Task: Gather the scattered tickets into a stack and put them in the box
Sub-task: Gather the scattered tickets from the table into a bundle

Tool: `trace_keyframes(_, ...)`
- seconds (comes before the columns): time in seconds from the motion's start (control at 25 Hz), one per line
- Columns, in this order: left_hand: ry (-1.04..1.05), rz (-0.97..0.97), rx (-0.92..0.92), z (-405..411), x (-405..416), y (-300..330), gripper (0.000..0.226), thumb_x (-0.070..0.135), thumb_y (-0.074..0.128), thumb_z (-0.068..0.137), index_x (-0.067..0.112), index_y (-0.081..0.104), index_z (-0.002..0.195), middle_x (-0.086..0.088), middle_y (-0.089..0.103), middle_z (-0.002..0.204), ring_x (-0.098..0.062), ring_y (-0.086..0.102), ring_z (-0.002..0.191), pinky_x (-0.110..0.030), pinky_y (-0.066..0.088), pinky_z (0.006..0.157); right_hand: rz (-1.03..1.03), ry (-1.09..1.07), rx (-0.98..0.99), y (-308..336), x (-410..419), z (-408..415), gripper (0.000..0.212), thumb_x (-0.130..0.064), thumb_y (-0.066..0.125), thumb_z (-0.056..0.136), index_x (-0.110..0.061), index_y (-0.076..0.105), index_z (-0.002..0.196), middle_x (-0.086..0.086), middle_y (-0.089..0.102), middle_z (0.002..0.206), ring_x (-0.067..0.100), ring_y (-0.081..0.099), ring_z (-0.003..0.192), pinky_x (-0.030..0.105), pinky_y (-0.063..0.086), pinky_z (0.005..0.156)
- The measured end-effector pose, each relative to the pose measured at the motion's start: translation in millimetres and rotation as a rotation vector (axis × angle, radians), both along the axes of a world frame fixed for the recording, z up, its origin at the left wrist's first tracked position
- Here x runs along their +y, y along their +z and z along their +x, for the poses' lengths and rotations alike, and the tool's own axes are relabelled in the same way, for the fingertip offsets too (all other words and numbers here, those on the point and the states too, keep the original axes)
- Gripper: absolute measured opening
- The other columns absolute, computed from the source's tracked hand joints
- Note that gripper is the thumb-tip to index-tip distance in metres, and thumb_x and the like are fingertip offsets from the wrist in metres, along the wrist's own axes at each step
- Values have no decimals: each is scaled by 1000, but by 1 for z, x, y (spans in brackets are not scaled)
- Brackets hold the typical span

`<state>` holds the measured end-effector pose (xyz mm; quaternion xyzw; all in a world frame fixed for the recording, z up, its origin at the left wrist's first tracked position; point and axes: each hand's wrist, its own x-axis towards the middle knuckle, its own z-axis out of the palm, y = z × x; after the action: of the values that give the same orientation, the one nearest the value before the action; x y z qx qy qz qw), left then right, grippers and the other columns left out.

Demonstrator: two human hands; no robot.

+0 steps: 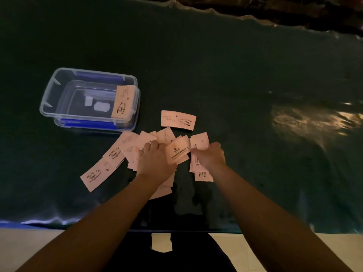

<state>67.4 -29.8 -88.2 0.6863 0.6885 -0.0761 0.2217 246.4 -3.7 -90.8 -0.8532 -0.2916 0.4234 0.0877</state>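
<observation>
Left of the ticket pile, your clear box (89, 99) sits open with one ticket (123, 102) leaning inside. Your left hand (155, 160) presses flat on the scattered tickets (125, 150), your right hand (211, 157) pinches a few; one stray ticket (178, 120) lies beyond, all on a dark green table cover (255, 75)

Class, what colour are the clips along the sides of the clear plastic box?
Blue clips on the box, seen best in the head view.

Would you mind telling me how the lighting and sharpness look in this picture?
Head view: dim overall; warm glare on the table's plastic cover at right; the right hand is motion-blurred, the left hand sharper; the far table edge bows from wide-angle distortion.
</observation>
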Motion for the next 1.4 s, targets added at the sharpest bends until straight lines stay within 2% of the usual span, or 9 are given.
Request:
trace_keyframes(0.08, 6, -12, -23, -3, 1, 0, 78, 60, 70, 84, 21, 45, 146, -6, 47, 147, -28, 43, 133, -50, 36, 114, -37, 75, -106, -4, 1, -7, 109, -45, 96, 72, -13, 34, 156, 16, 49, 153, 38, 52, 139, 55, 56, 101)
trace_keyframes(0.16, -5, -19, -35, -6, 2, 1, 76, 57, 71, 85, 21, 45, 147, -6, 47, 147, -28, 42, 134, -50, 35, 114, -60, 115, -128, -7, 3, -10, 112, -42, 98, 70, -14, 32, 157, 16, 46, 156, 39, 46, 143, 57, 54, 104)
trace_keyframes(0.32, -34, -39, -71, -13, 8, 4, 74, 52, 71, 86, 22, 44, 149, -5, 47, 147, -26, 43, 133, -48, 35, 114, -37, 102, -10, -4, 7, -2, 79, -40, 87, 86, -16, 45, 148, 14, 52, 146, 34, 64, 121, 35, 52, 63)
trace_keyframes(0.44, -35, -47, -138, -17, 12, 4, 72, 44, 74, 87, 22, 45, 149, -4, 48, 147, -24, 44, 131, -45, 40, 111, 34, 98, 106, -2, 11, 13, 48, -35, 74, 98, -16, 56, 139, 9, 67, 134, 26, 69, 107, 33, 49, 66)
trace_keyframes(0.6, -46, -80, -241, -19, 16, 3, 76, 32, 78, 85, 22, 42, 151, -3, 48, 149, -23, 42, 135, -43, 39, 113, 113, 277, 151, 14, 15, 28, 41, -33, 66, 104, -19, 57, 141, -6, 62, 117, 7, 57, 86, 25, 38, 61)
trace_keyframes(0.84, 0, -101, -389, -22, 16, 0, 85, 19, 82, 82, 27, 36, 153, -1, 46, 152, -22, 45, 137, -45, 42, 115, 66, 664, 266, 21, 19, 22, 36, -28, 65, 105, -17, 61, 139, 0, 64, 122, 27, 62, 120, 36, 47, 83)
trace_keyframes(1.04, 26, -38, -470, -22, 13, -3, 83, 15, 78, 87, 23, 32, 155, -4, 39, 158, -24, 42, 142, -41, 36, 116, 18, 941, 23, 14, 16, 13, 41, -41, 69, 100, -20, 60, 133, 2, 53, 133, 28, 40, 135, 52, 38, 110)
trace_keyframes(1.16, 152, -46, -546, -20, 11, -4, 79, 11, 75, 88, 30, 35, 152, 0, 38, 158, -22, 47, 139, -42, 42, 112, 80, 873, 62, 11, 4, 13, 42, -39, 74, 95, -33, 54, 131, -14, 49, 108, 20, 43, 117, 48, 39, 104)
trace_keyframes(1.4, 149, -2, -404, -23, 10, -5, 58, 19, 72, 90, 24, 50, 144, -1, 52, 146, -19, 51, 130, -38, 42, 109, 95, 632, 226, 5, -13, 26, 30, -30, 70, 101, -19, 61, 128, 2, 65, 121, 26, 66, 113, 34, 49, 79)
